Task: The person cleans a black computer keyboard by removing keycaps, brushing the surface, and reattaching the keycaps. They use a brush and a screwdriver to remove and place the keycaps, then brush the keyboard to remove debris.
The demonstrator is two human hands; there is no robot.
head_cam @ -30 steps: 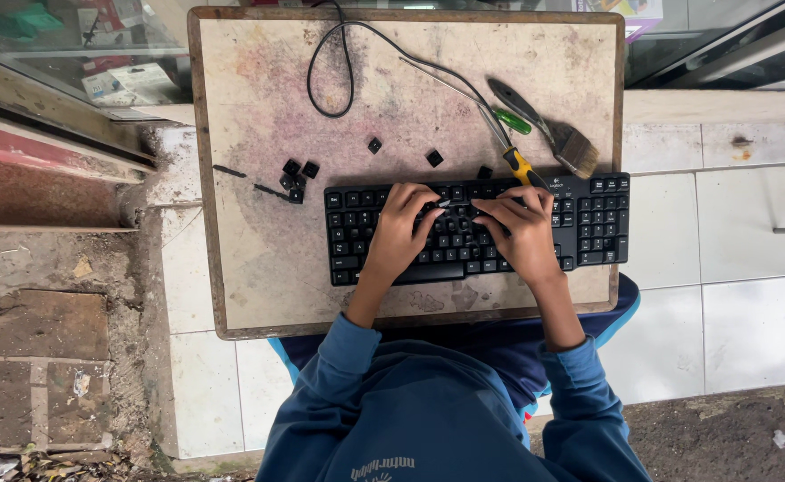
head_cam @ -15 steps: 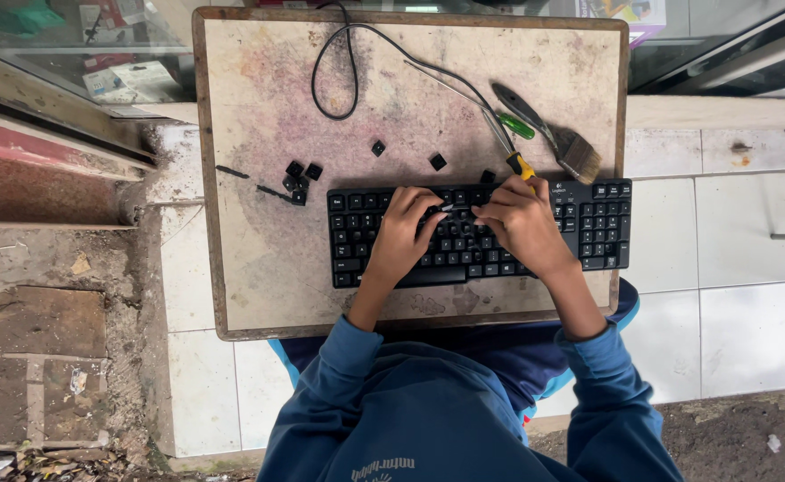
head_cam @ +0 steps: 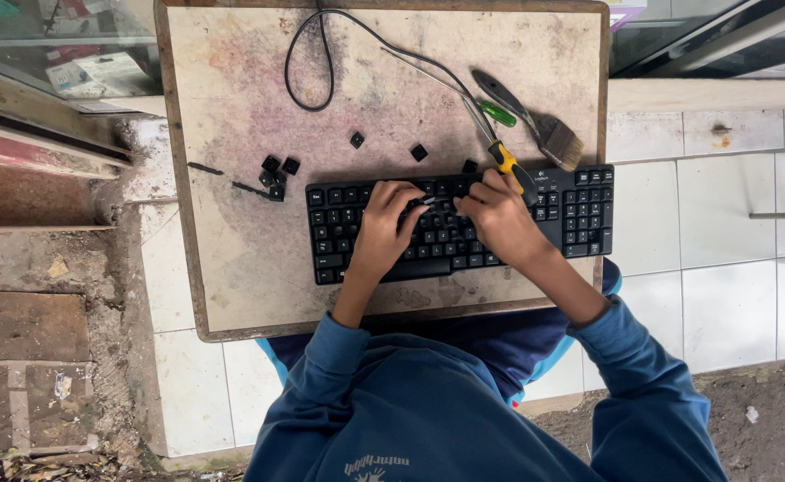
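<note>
Two bare hands work at the middle of a black plastic keyboard [head_cam: 459,223] lying along the near edge of a worn, stained wooden worktop [head_cam: 232,268]. The left hand [head_cam: 383,230] rests palm-down on the keys, its fingers curled toward a small pale object between the two hands, too small to identify. The right hand [head_cam: 499,219] lies close beside it, fingers bent and pinching inward at the same spot; whether either hand actually grips anything cannot be told. A yellow-handled screwdriver [head_cam: 508,165] touches the keyboard's far edge just beyond the right hand, next to a green-handled tool [head_cam: 499,113] and a flat paintbrush [head_cam: 548,132] with pale bristles near the right edge. Loose square black keycaps [head_cam: 278,170] cluster toward the left edge, with others [head_cam: 419,152] scattered just beyond the keyboard. A thin black cable [head_cam: 307,62] loops across the far part of the worktop. Blue sleeves [head_cam: 642,375] cover both forearms.
</note>
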